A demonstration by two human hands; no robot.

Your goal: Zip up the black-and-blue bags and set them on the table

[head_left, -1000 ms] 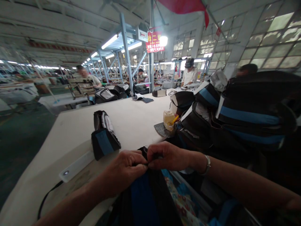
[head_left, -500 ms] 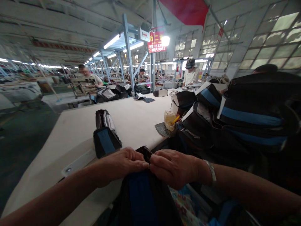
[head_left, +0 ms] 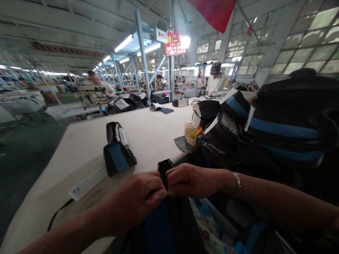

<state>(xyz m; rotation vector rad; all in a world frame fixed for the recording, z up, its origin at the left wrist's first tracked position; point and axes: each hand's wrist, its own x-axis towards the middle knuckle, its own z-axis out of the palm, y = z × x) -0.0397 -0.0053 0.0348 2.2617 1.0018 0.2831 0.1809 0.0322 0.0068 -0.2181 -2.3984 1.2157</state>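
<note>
A black-and-blue sewn fabric piece (head_left: 160,229) hangs in front of me at the table's near edge. My left hand (head_left: 144,190) is closed, its thumb and fingers pinching the upper edge of this piece. Right beside it, my right hand (head_left: 189,180) pinches the same edge, and the two sets of fingertips nearly touch. A dark open end of the piece stands up behind my fingers. The exact spot they grip is hidden between them. A similar black piece with a blue stripe (head_left: 118,158) lies on the table beyond my left hand.
The pale table (head_left: 148,132) stretches ahead. A white bar-shaped device (head_left: 88,182) with a black cord lies left. A cream container (head_left: 190,132) with a yellow-handled tool sits on a dark slab (head_left: 181,144). Stacked black-and-blue pieces (head_left: 283,128) crowd the right. Co-workers stand farther back.
My left hand has turned, with its knuckles more toward me, and both hands have drawn close together at the edge. The dark end of the piece now stands higher behind them.
</note>
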